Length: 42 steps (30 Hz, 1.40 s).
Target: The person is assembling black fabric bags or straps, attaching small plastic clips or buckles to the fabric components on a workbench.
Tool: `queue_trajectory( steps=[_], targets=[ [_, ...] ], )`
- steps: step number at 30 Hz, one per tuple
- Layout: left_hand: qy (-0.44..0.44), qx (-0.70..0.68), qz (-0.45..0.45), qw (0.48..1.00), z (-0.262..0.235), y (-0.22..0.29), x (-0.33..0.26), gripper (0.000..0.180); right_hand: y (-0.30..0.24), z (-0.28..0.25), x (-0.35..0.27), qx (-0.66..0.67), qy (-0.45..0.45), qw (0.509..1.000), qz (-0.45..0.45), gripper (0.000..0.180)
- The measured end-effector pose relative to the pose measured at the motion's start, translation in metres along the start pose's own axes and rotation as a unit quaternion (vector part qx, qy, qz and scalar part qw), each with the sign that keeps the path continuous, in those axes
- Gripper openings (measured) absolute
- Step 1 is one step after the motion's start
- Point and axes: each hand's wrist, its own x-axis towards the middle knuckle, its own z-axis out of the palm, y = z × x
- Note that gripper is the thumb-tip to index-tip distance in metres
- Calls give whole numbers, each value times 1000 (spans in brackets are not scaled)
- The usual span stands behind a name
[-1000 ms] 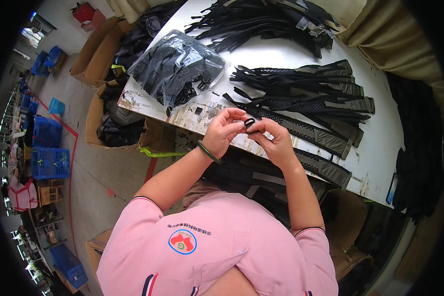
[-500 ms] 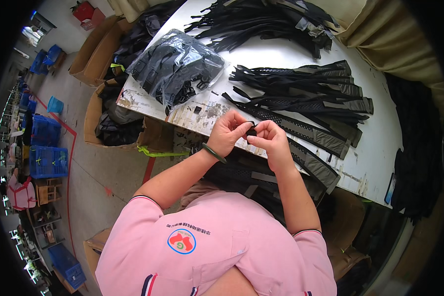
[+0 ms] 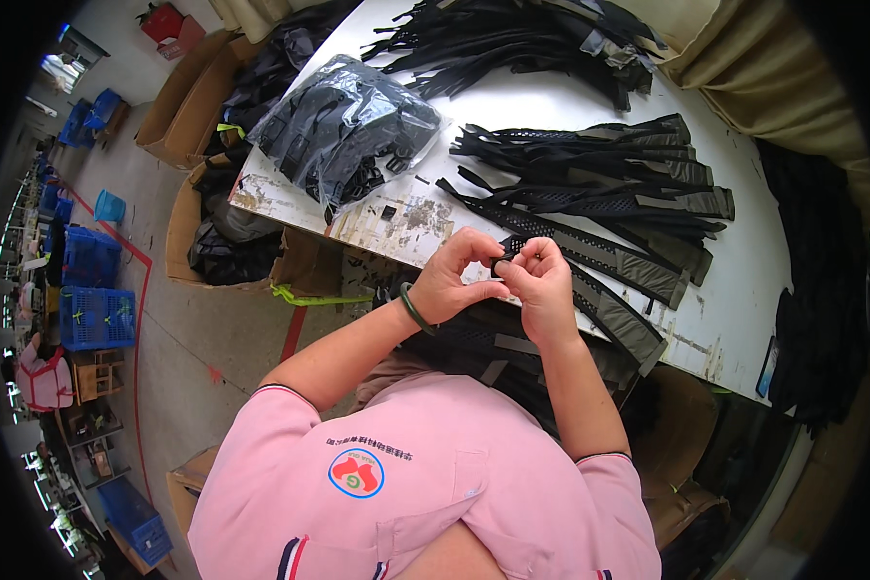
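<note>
Over the table's near edge, my two hands meet at a small black piece (image 3: 499, 261), too covered by fingers to name. My right hand (image 3: 545, 290) is closed in a pinch on it. My left hand (image 3: 450, 278) has thumb and index finger apart, with the fingertips close to that piece. Just behind the fingers shows the mesh end of a black strap (image 3: 514, 246); whether it joins the piece I cannot tell. More black straps with mesh and grey ends (image 3: 609, 256) fan out to the right, some hanging over the edge.
A clear plastic bag of black buckles (image 3: 353, 135) lies on the white table (image 3: 420, 227), beside a small loose black part (image 3: 388, 213). Another strap pile (image 3: 512, 53) is at the back. Cardboard boxes (image 3: 188, 222) with dark fabric stand left, and a curtain (image 3: 773, 77) hangs right.
My left thumb and index finger have parted from their pinch. My right hand still pinches the small black piece, now turned slightly, and a mesh end shows behind it.
</note>
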Motion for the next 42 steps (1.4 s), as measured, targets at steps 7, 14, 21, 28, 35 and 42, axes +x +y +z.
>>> queue_trajectory(
  steps=[7,14,21,28,35,42],
  targets=[
    [-49,139,67,987,-13,3,7,24,-18,-8,4,-208,-72,975,-45,16],
    [-89,-118,-164,975,-8,21,-21,19,-22,-27,16,-208,-112,968,82,15],
    [-62,431,-170,884,-71,27,-55,41,8,-93,31,-703,30,676,-220,47],
    [-35,591,20,805,-86,-17,21,46,23,-91,-14,-699,10,690,-189,46],
    [-144,573,63,804,-97,-53,53,30,15,-116,-32,-648,-6,736,-197,25],
    [-192,583,7,790,-81,-30,40,15,7,-120,-26,-637,35,739,-217,21]
  ],
)
